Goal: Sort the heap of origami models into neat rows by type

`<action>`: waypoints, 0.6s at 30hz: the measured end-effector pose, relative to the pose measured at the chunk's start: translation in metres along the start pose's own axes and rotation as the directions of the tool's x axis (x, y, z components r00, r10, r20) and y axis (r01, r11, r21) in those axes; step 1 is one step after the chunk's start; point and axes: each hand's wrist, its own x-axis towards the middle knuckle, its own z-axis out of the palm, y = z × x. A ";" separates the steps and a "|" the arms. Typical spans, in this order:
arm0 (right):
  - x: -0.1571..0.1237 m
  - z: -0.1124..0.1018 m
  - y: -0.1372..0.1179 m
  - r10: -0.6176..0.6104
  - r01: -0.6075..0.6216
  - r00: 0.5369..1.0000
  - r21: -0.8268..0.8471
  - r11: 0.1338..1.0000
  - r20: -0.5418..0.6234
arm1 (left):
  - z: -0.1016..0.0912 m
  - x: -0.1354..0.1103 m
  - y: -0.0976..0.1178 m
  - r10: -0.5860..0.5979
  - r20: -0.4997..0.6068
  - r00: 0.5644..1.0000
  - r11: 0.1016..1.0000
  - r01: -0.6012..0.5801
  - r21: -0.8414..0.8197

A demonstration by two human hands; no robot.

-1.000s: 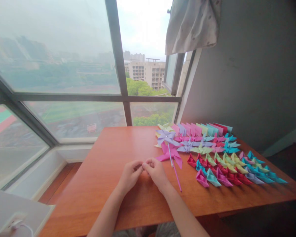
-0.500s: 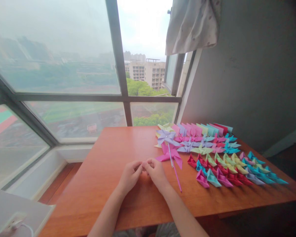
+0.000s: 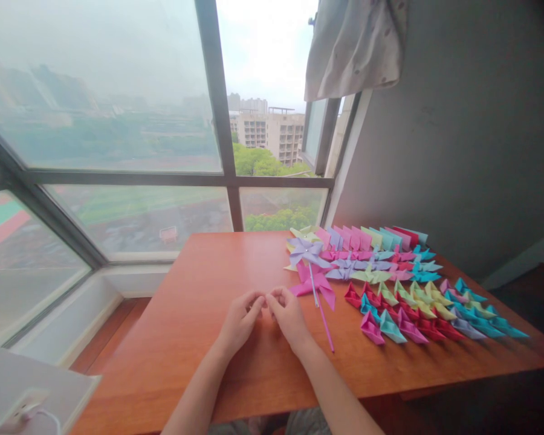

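My left hand [image 3: 243, 317] and my right hand [image 3: 288, 314] meet over the middle of the wooden table [image 3: 199, 290]. Fingers on both are curled, with thumbs and forefingers pinched together and the fingertips close to each other. Whatever they hold, if anything, is too small or hidden to make out. Just right of my right hand lie paper pinwheels: a lilac one [image 3: 305, 251] on a pale stick, and a magenta one [image 3: 325, 293] whose pink stick [image 3: 326, 329] points toward me.
Several folded paper boats [image 3: 392, 329] stand in rows on the right side. Behind them are more folded paper pieces [image 3: 344, 269] and a row of upright paper pieces [image 3: 358, 237]. Windows rise beyond the table; a curtain [image 3: 353, 54] hangs at upper right. A wall socket [image 3: 22, 414] with a plug is at lower left.
My fingertips have shifted slightly, and my right fingers sit a little further from the left ones. The pinwheels and boats stay where they were.
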 end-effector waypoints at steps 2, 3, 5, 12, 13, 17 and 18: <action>-0.001 0.000 0.000 -0.034 0.035 0.999 -0.047 0.998 0.015 | -0.002 0.000 0.001 -0.024 -0.026 0.999 1.000 0.024 -0.008; -0.001 0.000 0.000 -0.056 0.058 0.998 -0.078 0.995 0.028 | -0.003 0.000 0.001 -0.035 -0.033 0.999 0.999 0.034 -0.012; -0.002 0.000 -0.002 -0.097 0.106 0.993 -0.144 0.984 0.064 | -0.003 0.000 0.000 -0.052 -0.034 0.998 0.999 0.051 -0.018; -0.008 0.000 -0.008 -0.177 0.209 0.974 -0.273 0.939 0.139 | -0.002 0.000 -0.001 -0.083 -0.046 0.996 0.997 0.082 -0.013; -0.008 0.000 -0.008 -0.178 0.214 0.972 -0.275 0.937 0.150 | -0.002 0.000 -0.001 -0.084 -0.048 0.995 0.996 0.084 -0.012; -0.009 0.000 -0.005 -0.189 0.231 0.967 -0.283 0.931 0.169 | -0.002 0.001 -0.001 -0.086 -0.053 0.995 0.996 0.086 -0.004; -0.009 0.000 -0.005 -0.196 0.241 0.965 -0.291 0.926 0.174 | -0.002 0.001 0.000 -0.085 -0.054 0.995 0.996 0.085 -0.002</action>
